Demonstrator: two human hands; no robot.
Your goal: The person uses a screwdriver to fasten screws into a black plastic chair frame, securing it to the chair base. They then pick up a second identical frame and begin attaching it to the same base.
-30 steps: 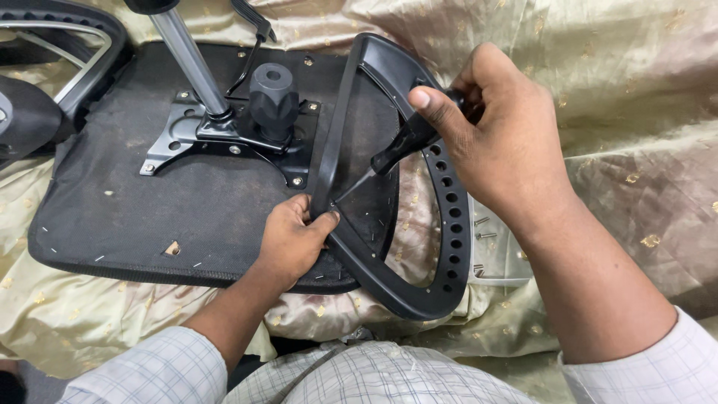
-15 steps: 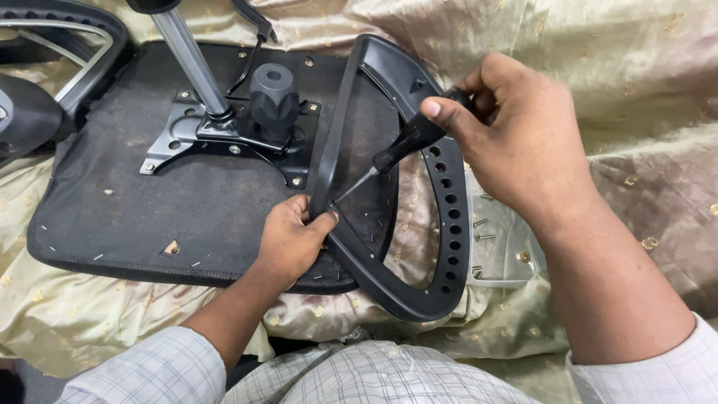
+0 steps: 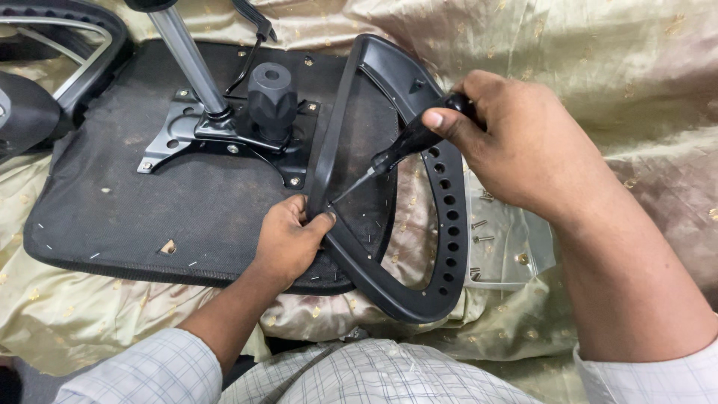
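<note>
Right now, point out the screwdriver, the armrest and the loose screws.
screwdriver [image 3: 407, 141], head view, black handle.
armrest [image 3: 449, 232], head view, perforated outer rim.
loose screws [image 3: 479, 238], head view, one screw's shank.

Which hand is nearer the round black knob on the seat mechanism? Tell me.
Left. The left hand grips the armrest frame just below the knob. The right hand holds the screwdriver farther off, across the frame to the right.

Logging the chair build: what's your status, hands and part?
Left hand grips armrest frame at its lower bar. Right hand drives screwdriver, tip at the frame by the left thumb. Loose screws beside it, nothing blocking.
</note>
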